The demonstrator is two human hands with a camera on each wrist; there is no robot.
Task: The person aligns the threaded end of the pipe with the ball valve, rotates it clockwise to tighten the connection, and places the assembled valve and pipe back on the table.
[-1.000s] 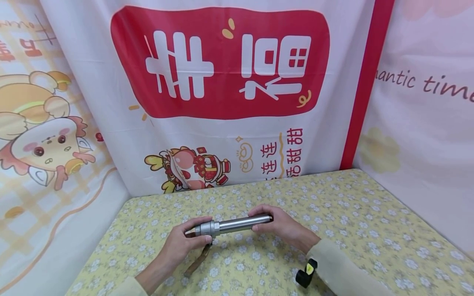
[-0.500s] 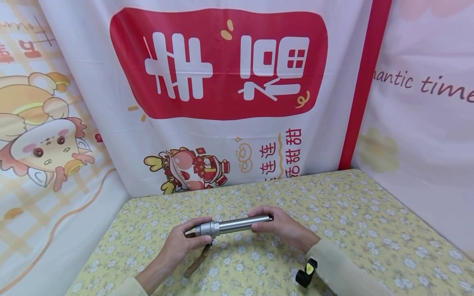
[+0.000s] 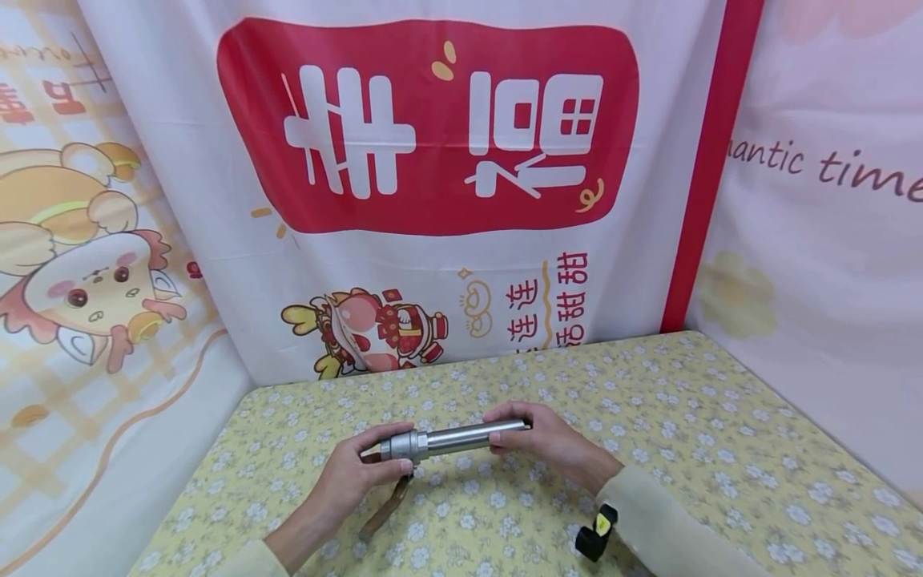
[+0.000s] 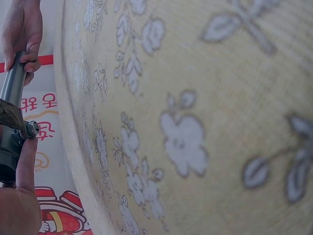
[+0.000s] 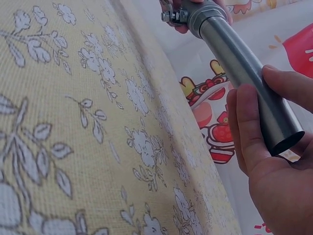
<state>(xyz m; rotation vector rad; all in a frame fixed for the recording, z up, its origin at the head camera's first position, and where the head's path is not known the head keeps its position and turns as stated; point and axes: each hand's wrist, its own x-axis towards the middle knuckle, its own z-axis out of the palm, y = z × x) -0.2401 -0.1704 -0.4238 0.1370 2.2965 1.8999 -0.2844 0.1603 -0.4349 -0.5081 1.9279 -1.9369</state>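
Observation:
A steel pipe (image 3: 465, 437) is joined at its left end to a silvery valve (image 3: 405, 445) with a brownish lever handle (image 3: 385, 513) hanging down toward me. My left hand (image 3: 348, 473) grips the valve body between thumb and fingers. Around the pipe's right end my right hand (image 3: 544, 441) curls its fingers and thumb. In the right wrist view the pipe (image 5: 239, 58) shows a hollow, dark end near the palm, and a bolt (image 5: 168, 16) sticks out beside the valve. The left wrist view shows a finger touching a bolt (image 4: 32, 129) at the lever's root.
A yellow floral cloth (image 3: 649, 417) covers the table beneath the hands. Printed fabric hangs at the back (image 3: 613, 280) and on both sides. A black device with a yellow mark (image 3: 597, 533) is strapped at the right wrist.

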